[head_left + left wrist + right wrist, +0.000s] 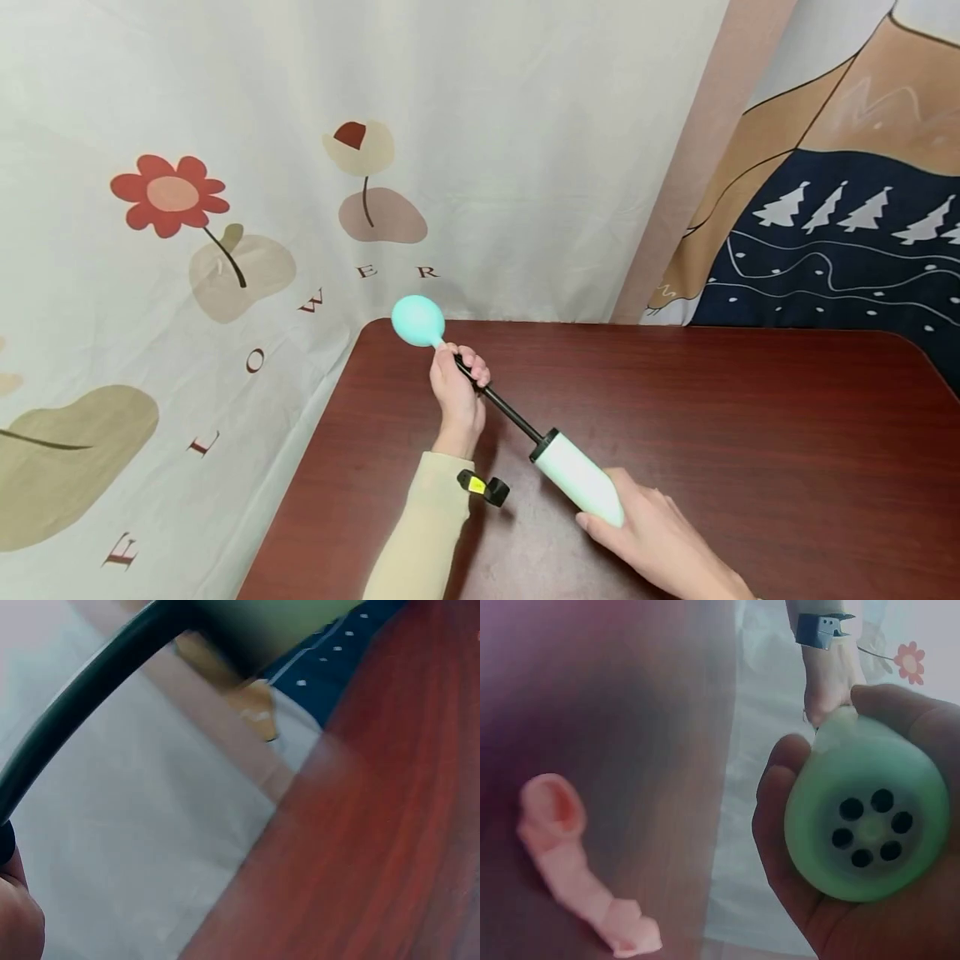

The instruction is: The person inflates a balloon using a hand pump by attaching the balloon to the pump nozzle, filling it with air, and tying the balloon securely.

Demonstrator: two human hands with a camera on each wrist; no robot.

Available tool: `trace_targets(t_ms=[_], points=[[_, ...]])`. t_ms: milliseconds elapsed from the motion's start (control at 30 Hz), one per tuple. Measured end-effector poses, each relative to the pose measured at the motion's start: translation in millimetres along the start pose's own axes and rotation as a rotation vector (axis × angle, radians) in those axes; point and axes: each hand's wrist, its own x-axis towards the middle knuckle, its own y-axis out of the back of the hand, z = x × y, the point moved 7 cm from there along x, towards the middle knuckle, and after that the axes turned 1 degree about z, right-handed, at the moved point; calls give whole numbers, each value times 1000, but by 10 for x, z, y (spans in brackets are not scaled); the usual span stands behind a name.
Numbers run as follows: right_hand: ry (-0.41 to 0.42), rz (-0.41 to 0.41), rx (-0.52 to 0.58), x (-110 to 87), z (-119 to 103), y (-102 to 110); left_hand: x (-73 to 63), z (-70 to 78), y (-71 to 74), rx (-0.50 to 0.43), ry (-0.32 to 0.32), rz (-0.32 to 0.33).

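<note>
A small, partly inflated mint balloon sticks out past my left hand. That hand grips the black nozzle end of a hand balloon pump, fingers curled around it at the balloon's neck. Between the two hands shows the pump's black rod, drawn out of the pale green barrel. My right hand holds the barrel's rounded end, thumb on one side and fingers on the other. In the right wrist view the barrel's end shows several round holes. The black rod crosses the left wrist view.
A limp pink balloon lies on the reddish-brown table. Behind and left of the table hangs a pale curtain with printed flowers; a patterned cloth hangs at the right. A black wrist camera sits on my left sleeve.
</note>
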Motion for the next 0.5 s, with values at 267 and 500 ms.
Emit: trace_targets(t_ms=[267, 500], points=[[7, -37, 14, -139, 101, 4, -1, 104, 11, -44, -4, -4], [20, -19, -9, -30, -5, -26, -268, -115, -194, -17, 39, -71]])
